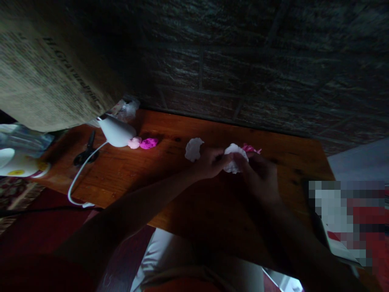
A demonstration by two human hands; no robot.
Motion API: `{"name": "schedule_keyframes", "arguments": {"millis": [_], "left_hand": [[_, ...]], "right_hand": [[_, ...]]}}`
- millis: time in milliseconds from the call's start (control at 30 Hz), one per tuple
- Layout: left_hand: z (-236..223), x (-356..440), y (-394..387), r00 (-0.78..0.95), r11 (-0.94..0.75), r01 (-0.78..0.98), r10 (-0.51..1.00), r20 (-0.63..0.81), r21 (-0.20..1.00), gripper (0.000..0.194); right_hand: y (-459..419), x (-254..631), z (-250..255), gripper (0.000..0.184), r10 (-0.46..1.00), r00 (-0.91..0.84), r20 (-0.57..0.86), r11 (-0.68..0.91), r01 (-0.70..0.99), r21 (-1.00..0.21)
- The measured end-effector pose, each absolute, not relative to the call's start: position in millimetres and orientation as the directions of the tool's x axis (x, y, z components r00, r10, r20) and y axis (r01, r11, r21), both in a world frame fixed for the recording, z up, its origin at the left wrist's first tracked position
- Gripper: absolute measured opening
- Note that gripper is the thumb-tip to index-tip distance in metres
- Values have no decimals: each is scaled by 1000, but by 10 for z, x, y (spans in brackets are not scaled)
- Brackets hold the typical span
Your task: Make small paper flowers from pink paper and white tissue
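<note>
- A white cup with yellow marks (22, 162) stood at the table's left end; its inside could not be made out.
- Clear crumpled plastic (130, 108) lay behind a white cone-shaped object (117, 132) with a white cable; any contents were unclear.
- The wooden table (146, 170) met a dark brick-patterned wall (194, 69); black scissors (88, 152) lay at its left.
- Above the table's centre, the left hand (209, 164) and right hand (263, 176) pinched a ruffled white piece (234, 160) between nearly closed fingertips.
- Another white piece (193, 149) lay just beside the left hand.
</note>
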State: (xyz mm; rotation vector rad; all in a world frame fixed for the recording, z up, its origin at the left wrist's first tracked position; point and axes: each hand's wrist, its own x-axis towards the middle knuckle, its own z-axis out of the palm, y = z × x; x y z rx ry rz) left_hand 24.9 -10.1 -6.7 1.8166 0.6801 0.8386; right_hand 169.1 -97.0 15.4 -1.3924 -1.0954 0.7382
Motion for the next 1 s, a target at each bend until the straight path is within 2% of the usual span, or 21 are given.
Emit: {"name": "schedule_keyframes", "arguments": {"millis": [267, 400, 533, 833, 1000], "left_hand": [[-116, 249, -107, 570, -356, 50, 777, 266, 933, 42], [-167, 281, -80, 563, -316, -44, 776, 285, 948, 29], [-182, 316, -51, 528, -244, -122, 805, 272, 962, 32], [-148, 323, -18, 466, -239, -100, 846, 258, 966, 33], [-101, 299, -22, 504, -293, -73, 814, 289, 953, 30]], "right_hand": [[-968, 1688, 190, 29, 919, 364, 152, 73, 221, -973], [-950, 1707, 163, 30, 909, 391, 146, 70, 201, -977], [-953, 1701, 160, 29, 910, 374, 180, 109, 202, -973], [-960, 1738, 140, 32, 883, 441, 162, -2, 348, -937], [-982, 1719, 166, 24, 865, 469, 176, 16, 325, -945]]}}
